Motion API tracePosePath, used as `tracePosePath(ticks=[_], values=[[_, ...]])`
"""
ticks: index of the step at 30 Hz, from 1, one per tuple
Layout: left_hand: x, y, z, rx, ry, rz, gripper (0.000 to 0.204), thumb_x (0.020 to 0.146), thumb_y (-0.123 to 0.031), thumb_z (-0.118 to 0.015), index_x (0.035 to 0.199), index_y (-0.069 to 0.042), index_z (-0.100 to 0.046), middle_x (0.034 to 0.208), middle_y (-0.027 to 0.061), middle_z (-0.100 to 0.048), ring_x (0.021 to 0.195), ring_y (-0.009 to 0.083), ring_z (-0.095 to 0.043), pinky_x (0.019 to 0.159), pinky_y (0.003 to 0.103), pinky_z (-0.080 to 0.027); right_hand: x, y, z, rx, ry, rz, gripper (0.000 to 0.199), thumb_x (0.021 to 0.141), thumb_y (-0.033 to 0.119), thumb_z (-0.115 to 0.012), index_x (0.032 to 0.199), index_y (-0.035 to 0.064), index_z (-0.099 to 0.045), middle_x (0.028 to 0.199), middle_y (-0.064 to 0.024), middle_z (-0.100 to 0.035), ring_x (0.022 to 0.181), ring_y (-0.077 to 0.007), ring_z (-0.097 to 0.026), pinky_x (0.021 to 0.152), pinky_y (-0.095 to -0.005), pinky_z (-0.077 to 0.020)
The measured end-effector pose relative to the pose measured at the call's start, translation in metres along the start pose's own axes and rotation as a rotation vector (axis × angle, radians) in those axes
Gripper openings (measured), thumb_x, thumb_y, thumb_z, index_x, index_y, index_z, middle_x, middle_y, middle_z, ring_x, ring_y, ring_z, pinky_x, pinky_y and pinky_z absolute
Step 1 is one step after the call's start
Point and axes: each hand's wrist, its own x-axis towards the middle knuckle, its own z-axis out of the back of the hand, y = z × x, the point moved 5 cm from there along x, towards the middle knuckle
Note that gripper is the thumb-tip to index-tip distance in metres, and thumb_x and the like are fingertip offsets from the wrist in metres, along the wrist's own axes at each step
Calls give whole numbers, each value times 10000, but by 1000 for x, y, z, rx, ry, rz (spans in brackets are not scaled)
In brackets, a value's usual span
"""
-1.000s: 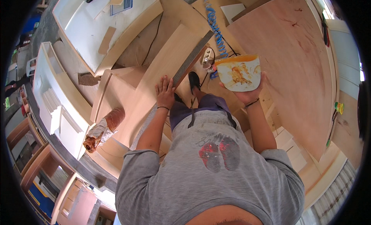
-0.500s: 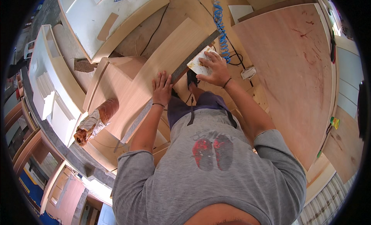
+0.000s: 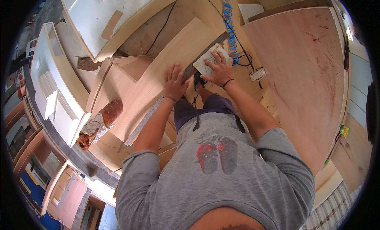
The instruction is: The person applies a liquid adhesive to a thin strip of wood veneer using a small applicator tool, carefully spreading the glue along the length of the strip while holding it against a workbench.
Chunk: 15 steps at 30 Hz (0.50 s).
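Note:
A long light wood-grain panel (image 3: 158, 77) slants across the middle, its dark grey edge strip (image 3: 138, 121) facing me. My left hand (image 3: 175, 83) lies on the panel near that edge, fingers stretched out and holding nothing. My right hand (image 3: 218, 68) has its fingers spread over a flat white rectangular piece (image 3: 208, 57) with yellow-brown stains, thumb at its near side. The white piece rests along the far part of the grey edge; whether the hand grips it or only presses it there, its underside is hidden.
A roll in torn brown wrapping (image 3: 103, 121) lies at the left. A coiled blue hose (image 3: 228, 24) and a white power strip (image 3: 257, 74) are beyond my right hand. A large reddish plywood sheet (image 3: 297, 71) stands at the right; white-topped boards (image 3: 99, 24) lie far left.
My left hand has slid up and to the right along the panel, its thumb now spread away. My right hand and the white piece have hardly shifted. The view has moved slightly.

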Motion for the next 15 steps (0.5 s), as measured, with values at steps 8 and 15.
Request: tracePosePath(ticks=[8,15], values=[[20,1,-25,187,61,-55,437,895,-358,-578,1284,-159,-557,1476,89,-368,1392,283,-288,1121,536,-170,-1,3,11,-31,107,-22,678,605,598,-697,1183,251,-621,1410,-85,-403,1354,-300,-286,957,-704,-210],[20,2,-23,174,69,-29,423,894,-350,-582,1274,-165,-571,1481,82,-366,1394,271,-287,1122,527,-167,10,12,41,-38,75,-15,642,595,568,-709,1144,237,-658,1380,-74,-451,1327,-287,-321,968,-684,-192]])
